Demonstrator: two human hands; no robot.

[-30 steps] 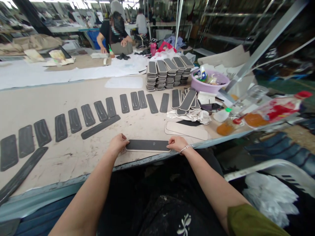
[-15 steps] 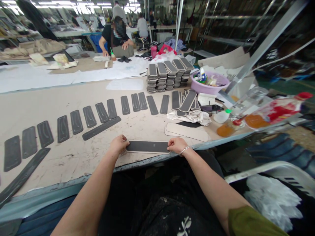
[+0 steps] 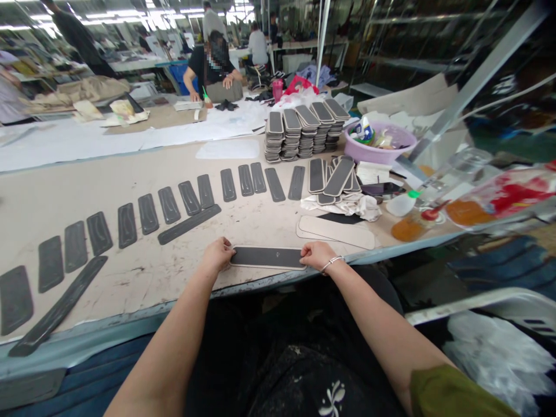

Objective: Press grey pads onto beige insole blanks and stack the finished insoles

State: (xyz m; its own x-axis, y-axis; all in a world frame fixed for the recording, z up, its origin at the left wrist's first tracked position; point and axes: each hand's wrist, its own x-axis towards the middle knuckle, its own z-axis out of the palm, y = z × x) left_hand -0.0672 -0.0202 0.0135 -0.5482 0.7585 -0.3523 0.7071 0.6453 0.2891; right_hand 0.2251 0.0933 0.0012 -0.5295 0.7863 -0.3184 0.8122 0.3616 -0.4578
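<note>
A long dark grey strip with a beige rim [image 3: 268,257] lies crosswise at the table's front edge, between my hands. My left hand [image 3: 220,253] pinches its left end, while the fingers of my right hand [image 3: 317,255] close on the right end. Just beyond my right hand are beige strips [image 3: 343,230], partly over a black piece. Dark strips with glossy streaks, such as this one [image 3: 148,213], are spread in a curved row across the table to the left. One long dark strip [image 3: 190,224] lies beyond my left hand.
Tall stacks of rimmed strips [image 3: 299,136] stand at the back, beside a purple basin [image 3: 377,152]. Loose rimmed pieces [image 3: 339,176] lie on a crumpled cloth [image 3: 347,207]. Bottles with orange liquid [image 3: 406,229] stand at right. A co-worker [image 3: 212,75] sits across the table.
The view has shifted a little left, so things appear farther right. Both hands still hold the strip's ends at the table's edge. A person in light clothing now shows at far left.
</note>
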